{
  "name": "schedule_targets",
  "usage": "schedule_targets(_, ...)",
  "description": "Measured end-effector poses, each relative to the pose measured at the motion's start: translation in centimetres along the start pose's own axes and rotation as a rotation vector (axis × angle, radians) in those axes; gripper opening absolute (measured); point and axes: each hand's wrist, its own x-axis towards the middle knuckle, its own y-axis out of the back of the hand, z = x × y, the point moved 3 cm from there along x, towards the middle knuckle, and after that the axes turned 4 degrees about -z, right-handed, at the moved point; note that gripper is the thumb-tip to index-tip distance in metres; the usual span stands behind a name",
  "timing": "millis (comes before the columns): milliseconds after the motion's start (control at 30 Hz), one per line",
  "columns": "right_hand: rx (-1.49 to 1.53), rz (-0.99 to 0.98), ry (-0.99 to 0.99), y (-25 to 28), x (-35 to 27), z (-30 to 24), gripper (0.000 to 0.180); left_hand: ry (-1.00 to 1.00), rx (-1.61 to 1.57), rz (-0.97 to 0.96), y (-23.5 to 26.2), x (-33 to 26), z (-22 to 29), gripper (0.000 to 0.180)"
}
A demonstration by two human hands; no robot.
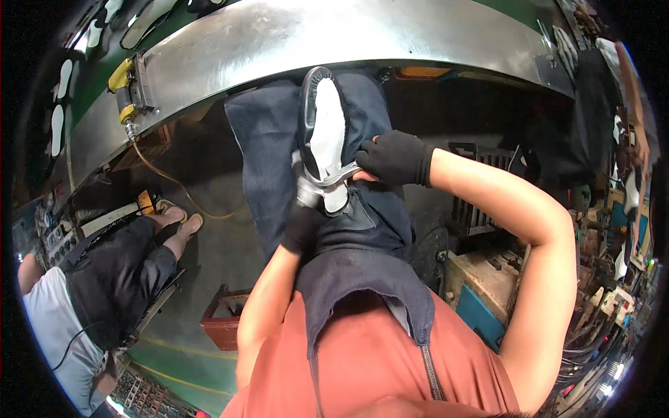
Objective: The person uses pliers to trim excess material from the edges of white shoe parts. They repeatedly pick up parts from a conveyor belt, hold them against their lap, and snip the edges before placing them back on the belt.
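Observation:
A black shoe upper [307, 115] lies on my lap, its underside turned up and toe pointing away from me. The white insole [326, 124] fills most of that underside. A loose grey edge or strip [339, 174] crosses near the heel end. My right hand [394, 157], in a black glove with bare fingertips, pinches this strip from the right. On the left side of the heel, my left hand [305, 198] is wrapped round the upper; its glove looks pale at the fingers and dark at the wrist. Part of the heel is hidden by the hands.
A metal bench [313, 42] curves across the far side. On its left end rests a yellow air-powered tool [124, 90] with a hose [178, 184]. Another person [104, 292] sits at left, near a red-brown box [226, 317]. Machinery [488, 279] stands at right.

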Motion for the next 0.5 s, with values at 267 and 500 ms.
schedule_targets(267, 0.164, -0.391, -0.215, 6.7, 2.4, -3.2, 0.028, -0.434, 0.964, 0.438, 3.2, 0.7, -0.8, 0.069)
schedule_targets(500, 0.315, -0.288, 0.004, 1.3, 2.8, -3.4, 0.04, 0.036, 0.592, -0.02, 2.4, -0.9, 4.8, 0.051)
